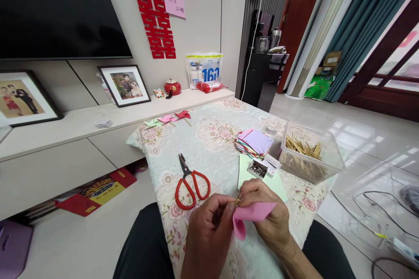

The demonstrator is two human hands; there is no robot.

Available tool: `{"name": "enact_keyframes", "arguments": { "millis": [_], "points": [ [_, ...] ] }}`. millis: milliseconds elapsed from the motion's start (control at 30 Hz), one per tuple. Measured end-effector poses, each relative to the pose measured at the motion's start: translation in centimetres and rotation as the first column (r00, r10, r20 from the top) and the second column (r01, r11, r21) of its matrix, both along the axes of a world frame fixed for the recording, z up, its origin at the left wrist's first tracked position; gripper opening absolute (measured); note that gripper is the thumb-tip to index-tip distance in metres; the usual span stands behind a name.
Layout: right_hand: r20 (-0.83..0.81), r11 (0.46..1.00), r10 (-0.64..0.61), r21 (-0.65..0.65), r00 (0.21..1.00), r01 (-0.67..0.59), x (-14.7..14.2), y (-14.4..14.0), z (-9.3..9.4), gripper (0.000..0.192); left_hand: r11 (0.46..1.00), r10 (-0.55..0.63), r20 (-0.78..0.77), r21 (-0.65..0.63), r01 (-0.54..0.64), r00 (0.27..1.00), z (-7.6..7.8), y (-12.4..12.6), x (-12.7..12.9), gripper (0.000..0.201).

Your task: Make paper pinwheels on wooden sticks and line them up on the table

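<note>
A pink paper pinwheel (257, 212) with curled vanes is between my two hands, close above the near part of the table. The thumb and forefinger of my left hand (211, 226) pinch it by its middle, where the tip of a tan stick (237, 202) shows. My right hand (270, 211) is closed around the other side, its fingertips meeting the left ones. Most of the stick is hidden by the fingers. Red-handled scissors (190, 181) lie left of my hands, and an open box of metal pins (258, 168) sits on green paper (242, 170) just beyond them.
A clear plastic bin (330, 157) of thin sticks stands at the right edge of the floral tablecloth (212, 133). Beside it are a stack of coloured paper (257, 141) and a roll of tape (271, 127). Finished green, pink and red pinwheels (167, 118) lie at the far left.
</note>
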State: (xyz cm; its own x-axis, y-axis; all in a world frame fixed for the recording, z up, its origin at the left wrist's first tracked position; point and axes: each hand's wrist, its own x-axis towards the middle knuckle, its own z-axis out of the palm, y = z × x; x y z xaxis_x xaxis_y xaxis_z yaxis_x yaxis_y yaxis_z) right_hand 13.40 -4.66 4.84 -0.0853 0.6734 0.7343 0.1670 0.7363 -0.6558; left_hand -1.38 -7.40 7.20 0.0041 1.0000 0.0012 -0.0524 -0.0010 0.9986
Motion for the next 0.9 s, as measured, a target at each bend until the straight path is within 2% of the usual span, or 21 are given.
{"name": "enact_keyframes", "arguments": {
  "millis": [200, 400, 900],
  "points": [
    [-0.002, 1.0, 0.023, 0.0, 1.0, -0.023, -0.07, 0.02, 0.18, 0.014, 0.998, -0.02, 0.135, -0.06, 0.028, 0.991, -1.0, 0.4, -0.05, 0.031],
    [-0.008, 0.999, 0.049, 0.003, 0.999, -0.049, -0.01, 0.17, 0.26, 0.01, 0.996, -0.039, 0.071, -0.078, 0.044, 0.997, -0.88, 0.4, -0.37, 0.035],
    [0.043, 0.998, 0.059, 0.017, 0.997, -0.06, -0.09, 0.35, 0.42, 0.013, 0.995, -0.044, 0.057, -0.091, 0.049, 0.997, -0.49, 0.41, -0.54, 0.037]
  ]
}}
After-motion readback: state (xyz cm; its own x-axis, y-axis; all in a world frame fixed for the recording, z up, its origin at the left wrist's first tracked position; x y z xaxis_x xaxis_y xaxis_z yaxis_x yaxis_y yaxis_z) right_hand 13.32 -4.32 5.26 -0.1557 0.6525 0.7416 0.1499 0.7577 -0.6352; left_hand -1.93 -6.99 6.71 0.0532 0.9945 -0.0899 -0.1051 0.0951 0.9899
